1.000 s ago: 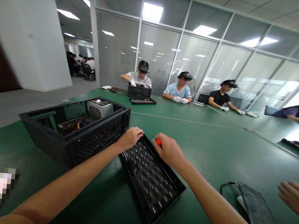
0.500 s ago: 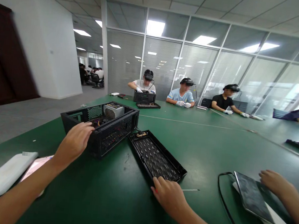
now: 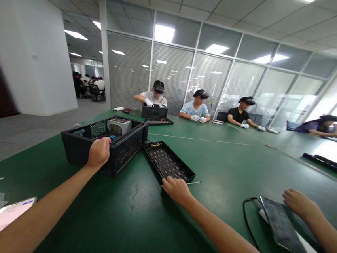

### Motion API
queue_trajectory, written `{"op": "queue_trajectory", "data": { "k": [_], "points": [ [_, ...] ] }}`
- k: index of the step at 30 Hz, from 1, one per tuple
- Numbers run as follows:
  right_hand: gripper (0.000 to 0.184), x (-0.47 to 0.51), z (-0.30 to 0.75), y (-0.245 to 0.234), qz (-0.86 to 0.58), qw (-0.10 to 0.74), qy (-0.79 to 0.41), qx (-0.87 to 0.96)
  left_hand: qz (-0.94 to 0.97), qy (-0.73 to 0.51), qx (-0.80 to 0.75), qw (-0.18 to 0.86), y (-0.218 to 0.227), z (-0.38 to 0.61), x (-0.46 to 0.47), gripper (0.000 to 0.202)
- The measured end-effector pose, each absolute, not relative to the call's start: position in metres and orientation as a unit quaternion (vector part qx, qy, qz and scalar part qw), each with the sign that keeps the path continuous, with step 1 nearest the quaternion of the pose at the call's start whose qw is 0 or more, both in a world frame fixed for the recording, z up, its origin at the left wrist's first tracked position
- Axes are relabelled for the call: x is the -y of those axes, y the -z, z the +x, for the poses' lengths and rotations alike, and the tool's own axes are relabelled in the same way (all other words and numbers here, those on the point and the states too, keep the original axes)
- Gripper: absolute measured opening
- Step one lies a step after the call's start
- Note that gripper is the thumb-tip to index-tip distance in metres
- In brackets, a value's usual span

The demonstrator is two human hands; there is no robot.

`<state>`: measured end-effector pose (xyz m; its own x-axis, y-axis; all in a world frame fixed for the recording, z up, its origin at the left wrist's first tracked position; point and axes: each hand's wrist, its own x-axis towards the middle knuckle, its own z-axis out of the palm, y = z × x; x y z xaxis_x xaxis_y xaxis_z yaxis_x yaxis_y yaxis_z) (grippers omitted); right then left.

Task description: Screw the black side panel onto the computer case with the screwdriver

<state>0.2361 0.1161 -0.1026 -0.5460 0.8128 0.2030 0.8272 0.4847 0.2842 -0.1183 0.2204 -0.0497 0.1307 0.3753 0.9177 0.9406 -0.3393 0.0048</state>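
My left hand (image 3: 98, 152) is wrapped over the top front edge of the black computer case (image 3: 104, 144), fingers curled down onto the rim, so it is closed on that case. The case sits open on the green table (image 3: 227, 160), well out in front of me and to my left, and I can see a grey power supply (image 3: 119, 126) in its far corner. Any label on the power supply is too small for me to read.

My right hand (image 3: 176, 189) lies palm down at the near end of the black side panel (image 3: 167, 164), fingers spread and touching its edge; it grips nothing that I can see. The panel lies flat on the table just beside the case, slanting toward me. A thin screwdriver shaft (image 3: 194, 182) pokes out to the right of my hand.

At my lower left a phone (image 3: 0, 221) lies face up; its screen shows writing, but it is blurred and I cannot read it. To my right, another person's hand (image 3: 300, 203) rests on a dark tablet (image 3: 284, 227) lying on a white pad, with a black cable (image 3: 247, 219) looping beside it. Across the table several people in head-worn gear work at another black case (image 3: 154, 111).
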Motion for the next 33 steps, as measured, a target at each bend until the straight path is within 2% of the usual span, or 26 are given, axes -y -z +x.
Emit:
{"op": "queue_trajectory", "data": {
  "k": [10,18,26,33],
  "points": [
    [0.021,-0.283,0.208,0.112,-0.565,0.064,0.205,0.796,-0.647,0.447,0.536,0.307,0.05,-0.107,-0.363,0.025],
    [0.02,-0.377,0.195,0.127,-0.592,0.101,0.206,0.773,-0.639,0.457,0.567,0.249,0.045,-0.102,-0.446,0.023],
    [0.027,-0.429,0.189,0.138,-0.605,0.127,0.211,0.757,-0.686,0.409,0.572,0.188,0.036,-0.118,-0.501,0.025],
    [0.026,-0.414,0.19,0.131,-0.593,0.145,0.233,0.757,-0.705,0.372,0.597,0.093,0.01,-0.122,-0.496,0.026]
  ]
}}
